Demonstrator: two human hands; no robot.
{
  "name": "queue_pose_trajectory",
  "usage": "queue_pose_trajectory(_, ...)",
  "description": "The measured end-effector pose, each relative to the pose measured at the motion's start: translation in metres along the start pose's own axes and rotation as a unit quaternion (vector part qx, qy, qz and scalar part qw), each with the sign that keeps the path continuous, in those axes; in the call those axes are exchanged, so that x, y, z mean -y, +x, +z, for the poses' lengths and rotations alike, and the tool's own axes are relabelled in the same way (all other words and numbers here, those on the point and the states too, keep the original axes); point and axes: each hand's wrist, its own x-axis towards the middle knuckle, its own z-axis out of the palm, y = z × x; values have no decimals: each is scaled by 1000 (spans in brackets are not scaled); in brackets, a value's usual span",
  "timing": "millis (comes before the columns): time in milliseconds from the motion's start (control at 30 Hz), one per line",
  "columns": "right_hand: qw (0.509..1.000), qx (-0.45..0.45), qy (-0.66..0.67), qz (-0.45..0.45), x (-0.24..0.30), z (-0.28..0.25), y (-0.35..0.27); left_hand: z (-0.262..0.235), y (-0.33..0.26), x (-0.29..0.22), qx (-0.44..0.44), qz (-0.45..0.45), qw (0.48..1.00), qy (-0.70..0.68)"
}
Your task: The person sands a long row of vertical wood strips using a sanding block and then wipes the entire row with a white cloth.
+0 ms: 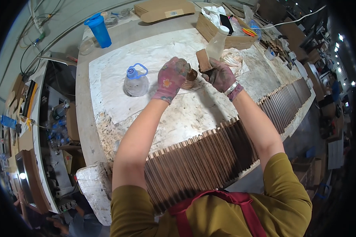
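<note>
My left hand [172,77], in a stained pink-purple floral glove, is closed at the rim of a small round brown container [190,81]. Its fingertips are partly hidden, and the container's contents do not show. Close by on the right, my right hand [224,77], gloved alike and with a shiny band at the wrist, grips a flat brown wooden piece [203,60] that stands up from the fingers. Something dark lies against that hand's fingertips, too small to name. In front of my body runs a long row of dark brown wooden strips [194,164] with pale ends, packed side by side.
A clear jug [136,85] with a blue lid stands left of my hands; a blue tumbler [99,31] is farther back. Behind my right hand are a whitish bottle [218,42], a crumpled cloth [234,61] and a wooden box [207,29]. Flattened cardboard [162,12] lies at the back.
</note>
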Motion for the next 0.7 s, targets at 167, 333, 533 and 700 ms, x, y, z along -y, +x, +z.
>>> queue_pose_trajectory(167, 997, 4, -69, -34, -9, -6, -6, -4, 6, -4, -27, 22, 999, 5)
queue_pose_trajectory(333, 943, -79, -280, -161, -30, 23, 6, -6, 7, -18, -19, -49, 996, -67)
queue_pose_trajectory(533, 970, -86, -179, -143, -16, 36, 17, -36, 12, -34, 67, -18, 997, -39)
queue_pose_trajectory(700, 998, -25, 17, -50, -9, 14, -14, 5, -4, -1, -29, 45, 998, 15)
